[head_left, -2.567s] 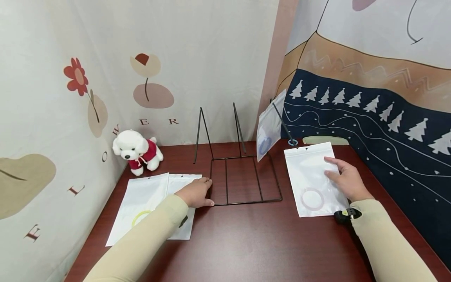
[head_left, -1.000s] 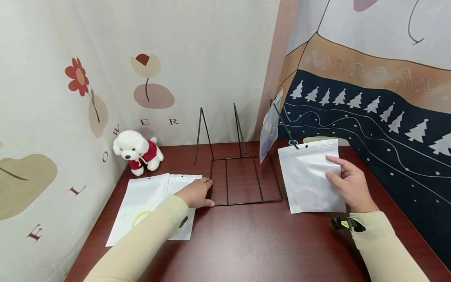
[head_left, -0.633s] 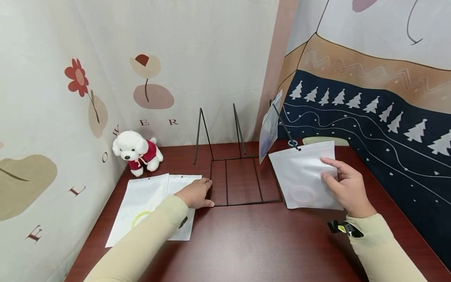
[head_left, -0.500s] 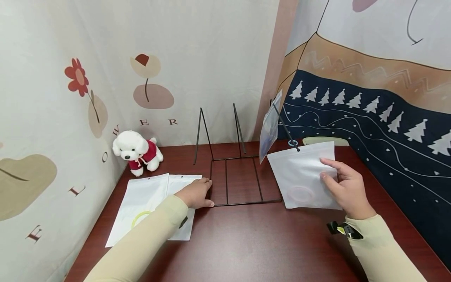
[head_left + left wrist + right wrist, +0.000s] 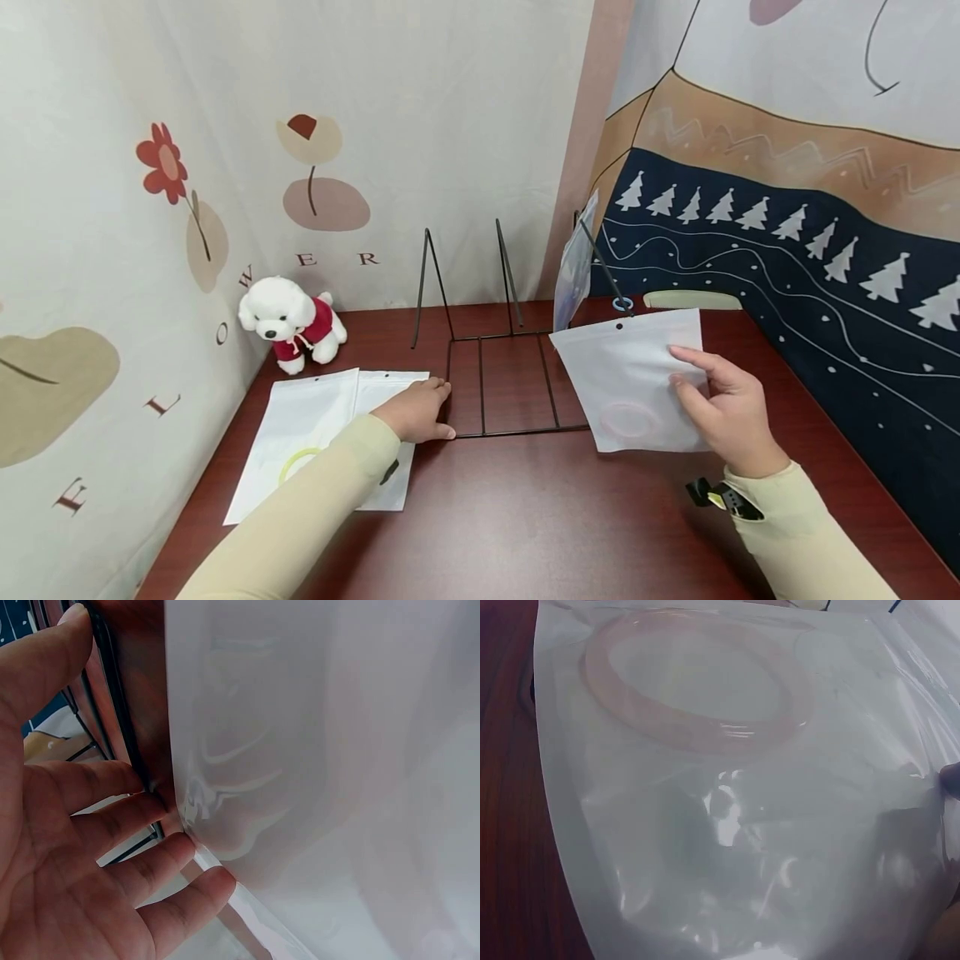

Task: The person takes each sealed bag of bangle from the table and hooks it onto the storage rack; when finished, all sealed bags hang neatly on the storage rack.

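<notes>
My right hand [image 5: 723,408] pinches the right edge of a white zip bag [image 5: 645,350] between thumb and fingers. A pale pink ring [image 5: 697,682] shows through the bag's clear side in the right wrist view. The bag's punched hole sits just left of and below the tip of the right-hand prong of a black wire rack [image 5: 525,432]. Another bag [image 5: 573,275], with something bluish in it, hangs on that prong. My left hand [image 5: 420,408] rests at the rack's left side, thumb and fingertips against the wire and fingers spread in the left wrist view.
Two white bags [image 5: 307,417] lie overlapping under my left forearm, one showing a yellow ring [image 5: 298,460]. A white plush dog [image 5: 288,321] in red stands at the back left. A small blue ring [image 5: 622,304] shows behind the right prong. Printed cloths hang behind the table.
The right hand has lifted the bag off the table and shifted it left; its hole met the prong tip half a second ago and now sits lower left. The left hand stays put.
</notes>
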Motion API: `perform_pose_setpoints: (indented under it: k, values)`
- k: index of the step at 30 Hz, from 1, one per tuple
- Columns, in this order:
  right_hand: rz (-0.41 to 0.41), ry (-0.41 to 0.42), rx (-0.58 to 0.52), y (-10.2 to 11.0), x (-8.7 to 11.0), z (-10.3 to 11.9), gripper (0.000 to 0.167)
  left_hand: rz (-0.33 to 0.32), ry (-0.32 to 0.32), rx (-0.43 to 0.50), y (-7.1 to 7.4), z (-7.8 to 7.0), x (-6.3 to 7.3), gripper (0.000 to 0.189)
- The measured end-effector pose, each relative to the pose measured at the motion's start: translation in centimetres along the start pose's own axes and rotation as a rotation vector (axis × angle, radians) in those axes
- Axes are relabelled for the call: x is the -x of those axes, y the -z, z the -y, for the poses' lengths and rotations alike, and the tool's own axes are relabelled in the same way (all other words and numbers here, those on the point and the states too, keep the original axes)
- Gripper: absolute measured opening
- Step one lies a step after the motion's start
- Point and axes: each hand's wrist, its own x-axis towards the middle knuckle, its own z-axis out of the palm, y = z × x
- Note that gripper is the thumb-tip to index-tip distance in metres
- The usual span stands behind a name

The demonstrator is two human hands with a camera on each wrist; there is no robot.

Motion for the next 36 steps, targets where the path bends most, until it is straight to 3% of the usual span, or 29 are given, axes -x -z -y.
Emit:
perform_pose_setpoints:
  k: [11, 22, 36]
  values:
    - [0.023, 0.122, -0.037, -1.1, 0.0, 0.5, 0.044, 0.002, 0.002, 0.002, 0.0, 0.0, 0.0, 0.086]
    - [0.061, 0.159, -0.017, -2.4, 0.2, 0.7, 0.045, 0.018, 0.015, -0.001, -0.2, 0.1, -0.1, 0.088]
    - [0.108, 0.227, -0.077, -4.0, -0.6, 2.0, 0.047, 0.005, 0.012, 0.001, -0.1, 0.0, -0.1, 0.087]
